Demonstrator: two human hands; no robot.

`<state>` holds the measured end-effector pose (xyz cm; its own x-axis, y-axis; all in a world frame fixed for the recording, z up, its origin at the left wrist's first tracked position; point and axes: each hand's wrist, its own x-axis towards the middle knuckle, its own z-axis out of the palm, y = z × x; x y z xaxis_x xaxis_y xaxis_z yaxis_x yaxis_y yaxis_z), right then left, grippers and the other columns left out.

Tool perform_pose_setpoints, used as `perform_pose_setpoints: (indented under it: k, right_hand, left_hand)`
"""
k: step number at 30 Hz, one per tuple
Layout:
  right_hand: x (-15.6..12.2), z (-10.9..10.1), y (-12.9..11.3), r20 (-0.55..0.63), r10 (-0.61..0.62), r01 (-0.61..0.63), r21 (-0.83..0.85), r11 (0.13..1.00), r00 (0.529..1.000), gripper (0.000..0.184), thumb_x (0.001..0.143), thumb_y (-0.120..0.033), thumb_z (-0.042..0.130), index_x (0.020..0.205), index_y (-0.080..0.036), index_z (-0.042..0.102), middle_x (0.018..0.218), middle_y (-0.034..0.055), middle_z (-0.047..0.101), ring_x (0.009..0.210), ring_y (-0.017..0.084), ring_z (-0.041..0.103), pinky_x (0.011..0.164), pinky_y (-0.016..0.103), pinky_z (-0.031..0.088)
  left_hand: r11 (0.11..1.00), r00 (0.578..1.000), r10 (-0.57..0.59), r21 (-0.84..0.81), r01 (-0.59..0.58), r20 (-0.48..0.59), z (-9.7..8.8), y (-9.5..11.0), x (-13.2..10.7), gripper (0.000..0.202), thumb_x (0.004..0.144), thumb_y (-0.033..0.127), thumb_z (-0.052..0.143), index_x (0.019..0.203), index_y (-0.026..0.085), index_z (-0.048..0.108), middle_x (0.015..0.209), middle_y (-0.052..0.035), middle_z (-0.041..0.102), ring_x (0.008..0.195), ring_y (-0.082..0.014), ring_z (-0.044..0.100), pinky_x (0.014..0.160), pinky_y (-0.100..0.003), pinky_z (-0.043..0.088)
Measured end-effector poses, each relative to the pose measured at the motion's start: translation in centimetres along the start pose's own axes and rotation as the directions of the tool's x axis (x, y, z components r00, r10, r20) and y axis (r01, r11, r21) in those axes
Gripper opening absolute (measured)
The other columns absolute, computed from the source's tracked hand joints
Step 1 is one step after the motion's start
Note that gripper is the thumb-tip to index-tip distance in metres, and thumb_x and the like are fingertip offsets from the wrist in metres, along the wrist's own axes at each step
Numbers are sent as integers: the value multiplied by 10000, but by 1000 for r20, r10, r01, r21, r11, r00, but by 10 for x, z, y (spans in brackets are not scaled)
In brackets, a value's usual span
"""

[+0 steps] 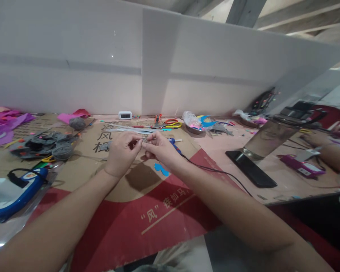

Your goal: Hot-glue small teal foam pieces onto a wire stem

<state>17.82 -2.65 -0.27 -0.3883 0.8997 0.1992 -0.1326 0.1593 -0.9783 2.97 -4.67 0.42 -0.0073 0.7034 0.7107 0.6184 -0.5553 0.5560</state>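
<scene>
My left hand (122, 152) and my right hand (160, 149) meet above the cardboard sheet (147, 211) on the table. Both pinch a small grey piece (143, 141) between fingertips; it is too small to name. Just behind my right hand lies a blue glue gun (175, 145) with a black cord (215, 172) running right. A blue cut-out shape (161, 169) lies on the cardboard under my right wrist.
Grey felt scraps and yarn balls (62, 150) lie left, with purple felt (2, 122) beyond. A blue tool (15, 190) sits at the left edge. Scissors (170, 122), a small white clock (125, 115) and a metal bowl (195, 124) stand by the wall. A black phone (251, 168) lies right.
</scene>
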Motion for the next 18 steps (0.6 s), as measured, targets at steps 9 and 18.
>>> perform_pose_setpoints:
  k: [9,18]
  right_hand:
    - [-1,-11,-5,39,-539,417,-683,600,841,51,882,-217,545,837,-215,570,849,33,593,809,169,531,744,317,426]
    - [-2,-21,-7,-8,-512,365,-692,623,859,124,892,-270,551,783,-212,555,792,21,574,763,159,518,712,302,416]
  left_hand:
    - [764,902,-392,-482,429,182,7,7,-2,154,760,304,721,847,177,713,763,-43,706,664,-164,665,614,-261,512]
    - [703,862,-447,-502,503,238,12,14,-5,175,735,280,741,854,152,746,800,-65,727,679,-174,686,695,-308,578]
